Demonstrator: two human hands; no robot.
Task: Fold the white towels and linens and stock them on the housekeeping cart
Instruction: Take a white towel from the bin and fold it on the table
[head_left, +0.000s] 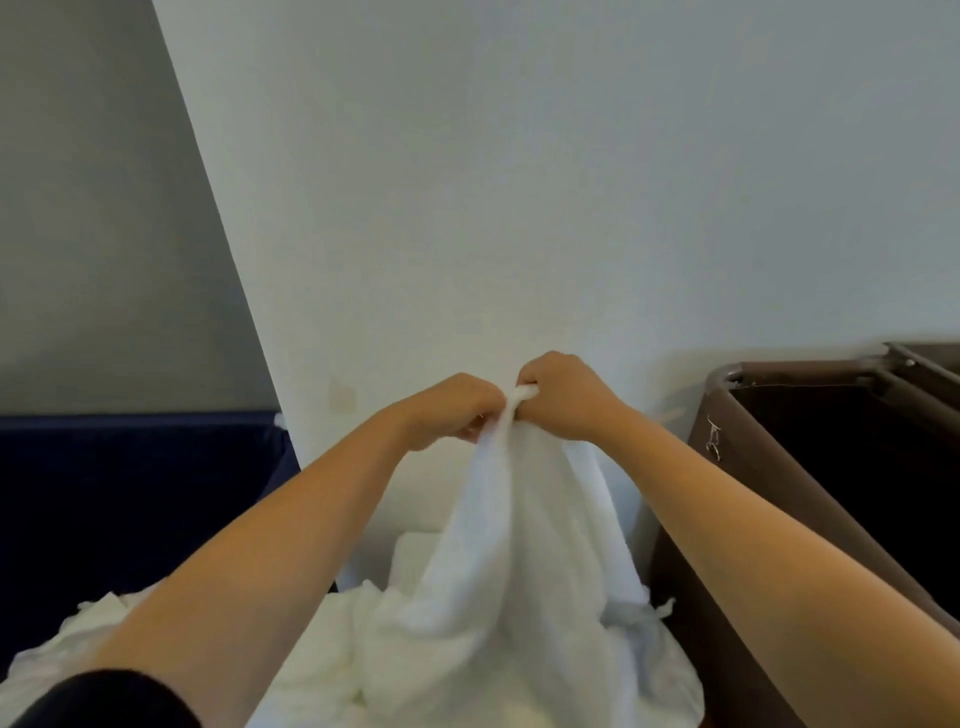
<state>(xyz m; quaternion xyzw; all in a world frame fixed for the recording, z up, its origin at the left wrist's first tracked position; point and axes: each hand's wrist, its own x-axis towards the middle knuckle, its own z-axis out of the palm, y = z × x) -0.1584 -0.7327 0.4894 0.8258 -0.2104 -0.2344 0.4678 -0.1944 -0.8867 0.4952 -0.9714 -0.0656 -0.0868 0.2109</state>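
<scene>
Bin (717, 649) right of gripped towel (498, 545); linen heap (311, 675) beneath.

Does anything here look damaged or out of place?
Pale threads dangle from the brown bin near its corner, like fraying. A faint yellowish mark stains the wall. The towel looks fine.

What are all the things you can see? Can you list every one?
towel: one, white, centre, hanging from both hands
linen pile: one heap, white, bottom, under the towel
brown bins: two, right side, the far one only a corner
dark blue surface: one, left, what it is unclear
wall: white and grey, behind everything
sleeve: one, black, bottom left
left hand: pinches the towel's top
right hand: pinches the towel's top, beside the left
</scene>
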